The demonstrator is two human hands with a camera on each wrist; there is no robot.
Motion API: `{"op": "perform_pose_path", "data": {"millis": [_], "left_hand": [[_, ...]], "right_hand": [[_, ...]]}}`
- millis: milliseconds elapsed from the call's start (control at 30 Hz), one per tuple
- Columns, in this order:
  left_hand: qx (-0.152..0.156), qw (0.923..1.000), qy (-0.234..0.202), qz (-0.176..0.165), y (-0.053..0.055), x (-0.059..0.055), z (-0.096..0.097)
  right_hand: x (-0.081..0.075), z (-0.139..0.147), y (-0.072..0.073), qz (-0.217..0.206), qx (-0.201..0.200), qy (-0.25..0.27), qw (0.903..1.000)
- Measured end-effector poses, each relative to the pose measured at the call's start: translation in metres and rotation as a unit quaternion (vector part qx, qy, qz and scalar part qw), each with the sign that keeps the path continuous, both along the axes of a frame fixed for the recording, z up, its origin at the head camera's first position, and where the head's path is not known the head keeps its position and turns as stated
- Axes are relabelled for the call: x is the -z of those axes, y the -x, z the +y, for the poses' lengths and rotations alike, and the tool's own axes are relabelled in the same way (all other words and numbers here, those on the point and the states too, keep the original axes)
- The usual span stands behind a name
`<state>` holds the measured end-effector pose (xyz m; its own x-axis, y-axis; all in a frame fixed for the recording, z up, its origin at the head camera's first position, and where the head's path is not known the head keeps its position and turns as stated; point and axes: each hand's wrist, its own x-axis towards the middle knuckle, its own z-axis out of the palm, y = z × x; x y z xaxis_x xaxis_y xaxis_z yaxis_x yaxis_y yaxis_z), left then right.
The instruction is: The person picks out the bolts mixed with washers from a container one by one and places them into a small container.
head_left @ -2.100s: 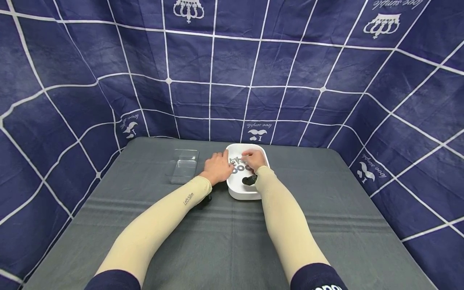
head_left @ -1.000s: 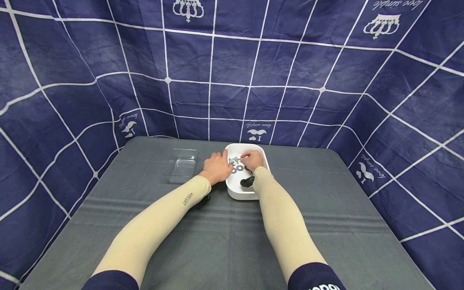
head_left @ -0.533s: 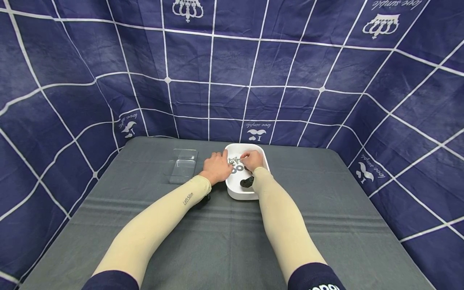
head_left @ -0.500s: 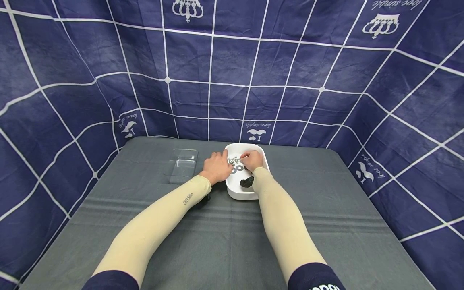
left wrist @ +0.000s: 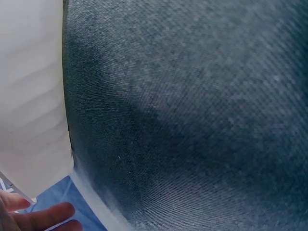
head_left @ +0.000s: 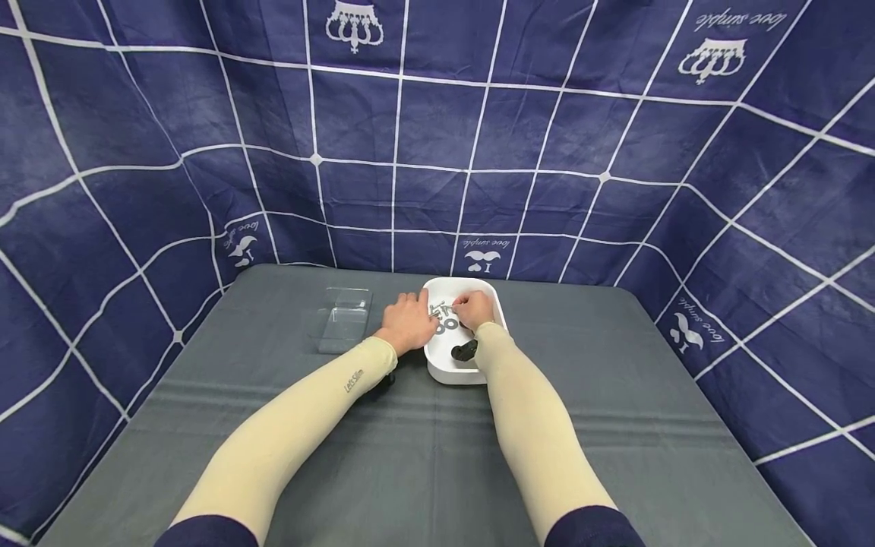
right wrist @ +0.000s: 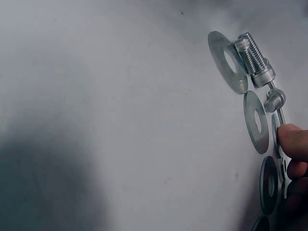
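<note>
My left hand [head_left: 409, 320] holds the left side of a white tray [head_left: 450, 374], its thumb over the rim. In the left wrist view some of its fingers [left wrist: 45, 217] show past the tray's outer wall. My right hand [head_left: 475, 310] is inside the tray, thumb and fingertips together on a thin metal rod [right wrist: 281, 114]. That rod runs up toward the bolts; its far end is hidden. Several silver bolts [right wrist: 253, 60] lie close by, beside a row of flat washers [right wrist: 256, 121]. More washers are partly covered by the right hand.
A clear plastic divided box [head_left: 345, 323] stands left of the tray on the grey cloth-covered table [head_left: 437, 456]. A black device [head_left: 465, 350] sits at the right wrist, over the tray. Blue grid-patterned cloth [head_left: 437, 137] hangs behind and at both sides.
The head view has tilted up slightly, so everything sits a little lower. Earlier the right hand was blurred by motion; it has since stayed near the bolts. The left hand stays at the tray.
</note>
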<state>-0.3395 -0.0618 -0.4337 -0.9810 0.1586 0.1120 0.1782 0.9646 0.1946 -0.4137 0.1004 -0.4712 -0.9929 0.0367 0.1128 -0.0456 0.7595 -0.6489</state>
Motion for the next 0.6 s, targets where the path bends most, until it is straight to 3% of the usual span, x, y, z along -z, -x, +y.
{"op": "perform_pose_path", "data": {"millis": [333, 600], "left_hand": [[-0.001, 1.0, 0.0, 0.009, 0.0023, -0.0018, 0.002], [-0.001, 0.9998, 0.02, -0.002, 0.0034, -0.0005, 0.0037]], "right_hand": [[-0.0073, 0.0018, -0.0004, -0.002, -0.001, -0.01, 0.9999], [-0.0014, 0.0063, 0.0036, -0.019, -0.007, -0.016, 0.9997]]}}
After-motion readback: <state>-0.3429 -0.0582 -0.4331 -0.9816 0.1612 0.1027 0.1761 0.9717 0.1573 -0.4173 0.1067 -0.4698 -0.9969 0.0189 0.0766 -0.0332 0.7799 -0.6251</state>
